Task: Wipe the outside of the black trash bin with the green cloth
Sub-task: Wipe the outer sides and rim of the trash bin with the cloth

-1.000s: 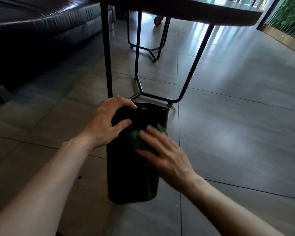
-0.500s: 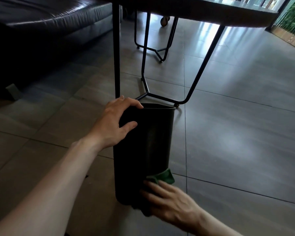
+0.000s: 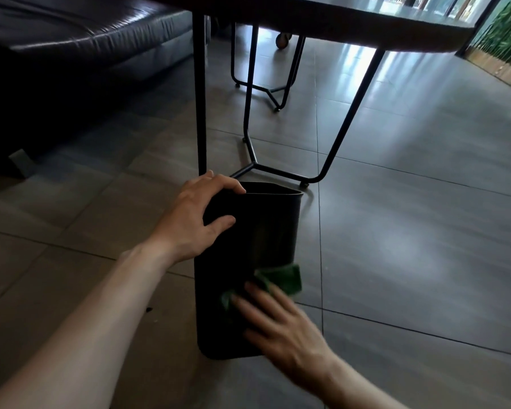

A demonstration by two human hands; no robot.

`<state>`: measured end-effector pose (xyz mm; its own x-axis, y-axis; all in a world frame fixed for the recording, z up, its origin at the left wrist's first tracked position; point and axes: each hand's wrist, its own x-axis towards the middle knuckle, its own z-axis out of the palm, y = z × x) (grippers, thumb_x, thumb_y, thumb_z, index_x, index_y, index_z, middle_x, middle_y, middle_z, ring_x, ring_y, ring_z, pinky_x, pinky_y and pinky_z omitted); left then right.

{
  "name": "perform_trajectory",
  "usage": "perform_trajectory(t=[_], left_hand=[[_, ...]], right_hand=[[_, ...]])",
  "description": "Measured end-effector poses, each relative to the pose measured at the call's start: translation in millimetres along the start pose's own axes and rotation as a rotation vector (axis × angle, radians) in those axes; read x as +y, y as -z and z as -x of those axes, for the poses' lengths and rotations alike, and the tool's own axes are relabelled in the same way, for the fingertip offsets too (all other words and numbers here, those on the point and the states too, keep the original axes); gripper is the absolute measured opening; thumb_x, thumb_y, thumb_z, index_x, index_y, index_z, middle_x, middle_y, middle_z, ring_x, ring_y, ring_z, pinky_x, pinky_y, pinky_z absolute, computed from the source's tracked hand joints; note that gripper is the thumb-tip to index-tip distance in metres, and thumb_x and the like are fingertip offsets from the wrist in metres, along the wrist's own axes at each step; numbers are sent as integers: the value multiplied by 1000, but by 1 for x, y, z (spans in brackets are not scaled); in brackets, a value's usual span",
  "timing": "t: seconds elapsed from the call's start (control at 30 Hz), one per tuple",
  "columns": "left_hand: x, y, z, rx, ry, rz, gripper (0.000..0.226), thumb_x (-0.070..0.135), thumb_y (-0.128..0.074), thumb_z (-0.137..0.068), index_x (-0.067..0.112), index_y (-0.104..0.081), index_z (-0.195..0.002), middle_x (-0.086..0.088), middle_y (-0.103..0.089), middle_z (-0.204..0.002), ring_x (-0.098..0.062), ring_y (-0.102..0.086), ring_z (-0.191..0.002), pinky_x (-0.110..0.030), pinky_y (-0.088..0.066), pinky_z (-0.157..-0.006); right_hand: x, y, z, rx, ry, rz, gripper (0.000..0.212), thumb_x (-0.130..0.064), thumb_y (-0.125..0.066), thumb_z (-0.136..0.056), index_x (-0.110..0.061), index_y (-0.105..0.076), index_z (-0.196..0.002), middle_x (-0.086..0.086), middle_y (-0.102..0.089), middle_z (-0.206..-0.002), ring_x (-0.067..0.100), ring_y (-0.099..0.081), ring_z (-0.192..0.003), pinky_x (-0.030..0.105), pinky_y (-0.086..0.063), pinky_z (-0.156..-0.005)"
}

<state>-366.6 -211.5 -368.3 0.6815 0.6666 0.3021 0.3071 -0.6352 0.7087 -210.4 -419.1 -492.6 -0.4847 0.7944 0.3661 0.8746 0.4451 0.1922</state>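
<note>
the black trash bin [image 3: 257, 231] stands upright on the grey tiled floor [image 3: 410, 246], just in front of the thin black metal legs [image 3: 199, 98] of a dark-topped bench [image 3: 337, 22] — the bin itself sits on the floor, not on the bench. its open rim faces up and away from the camera, and its near wall fills the middle of the view.

the left hand [image 3: 195, 219] grips the bin at the top left corner: fingers curl over the rim while the thumb presses against the outer wall below, so the hand is closed around that edge. the bare forearm reaches in from the lower left.

the right hand [image 3: 281, 320] lies flat and spread against the lower part of the bin's near wall, fingers splayed and pointing up and left. it is blurred. under the fingertips it presses the green cloth [image 3: 283, 278] onto the bin; a folded corner of the cloth sticks out past the bin's right edge, and a smaller bit shows by the fingers on the left. the palm pins the cloth rather than pinching it.

a dark leather sofa [image 3: 80, 39] sits at the upper left, well apart from the bin. a small dark speck [image 3: 149, 309] lies on the tile to the left of the bin's base.
</note>
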Motion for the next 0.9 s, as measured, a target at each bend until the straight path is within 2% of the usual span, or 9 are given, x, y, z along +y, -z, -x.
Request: perform_trajectory(t=[0.1,0.17,0.33,0.4,0.5,0.6,0.7,0.8,0.9], left_hand=[[0,-2,0,-29,-9,2,46,22,-74,-84,46,-54,-118,20,-57,-126,-21,-39,-140,-52,-37,-113],[0,-2,0,-22,-19,-1,47,21,-74,-83,46,-54,-117,21,-56,-125,-20,-40,-139,-52,-38,-113],[-1,-1,-2,-23,-34,5,48,17,-75,-84,42,-56,-120,17,-58,-126,-20,-43,-136,-52,-39,-112],[0,-1,-3,-21,-43,8,48,16,-75,-85,40,-56,-122,14,-59,-127,-22,-44,-136,-53,-40,-110],[-2,-1,-4,-1,-33,6,47,16,-75,-84,42,-56,-118,17,-59,-122,-22,-44,-135,-52,-39,-111],[-4,-1,-2,-6,-28,9,48,18,-76,-83,44,-56,-117,20,-58,-125,-20,-41,-140,-50,-37,-114],[-3,-3,-1,-22,-46,26,49,19,-76,-82,47,-56,-117,24,-56,-131,-11,-33,-145,-37,-31,-117],[-5,-3,-2,-20,-61,19,48,17,-75,-82,44,-56,-117,22,-57,-126,-17,-39,-141,-46,-36,-115],[-5,-3,-2,-14,-84,10,50,15,-76,-81,45,-56,-117,19,-58,-127,-14,-44,-135,-47,-39,-112]], right_hand=[[-9,-2,17,-44,100,-5,12,-30,-55,-109,-30,-67,-110,0,-62,-144,30,-49,-143,43,-49,-108],[5,8,7,-22,69,-29,5,-25,-59,-106,-26,-63,-109,5,-59,-148,33,-49,-143,46,-49,-107],[68,51,-61,314,-378,-82,39,-15,-70,-96,-22,-64,-134,10,-52,-154,36,-41,-147,53,-47,-110],[76,54,-77,361,-476,-71,43,-18,-70,-96,-23,-62,-138,9,-50,-155,35,-38,-149,54,-45,-112],[50,30,-53,274,-363,-38,33,-20,-68,-100,-22,-64,-133,10,-49,-156,36,-36,-151,53,-41,-115],[1,-4,6,76,-66,-27,18,-25,-54,-108,-24,-69,-118,5,-55,-151,34,-40,-148,48,-42,-115],[-18,-14,37,-86,139,33,21,-30,-54,-109,-26,-73,-116,-2,-64,-139,30,-47,-144,38,-48,-108],[7,8,17,-20,94,11,16,-24,-50,-110,-25,-66,-111,4,-62,-144,34,-47,-144,44,-51,-104],[49,40,-30,202,-153,-42,21,-17,-61,-104,-22,-64,-124,10,-53,-154,37,-39,-149,50,-47,-109]])
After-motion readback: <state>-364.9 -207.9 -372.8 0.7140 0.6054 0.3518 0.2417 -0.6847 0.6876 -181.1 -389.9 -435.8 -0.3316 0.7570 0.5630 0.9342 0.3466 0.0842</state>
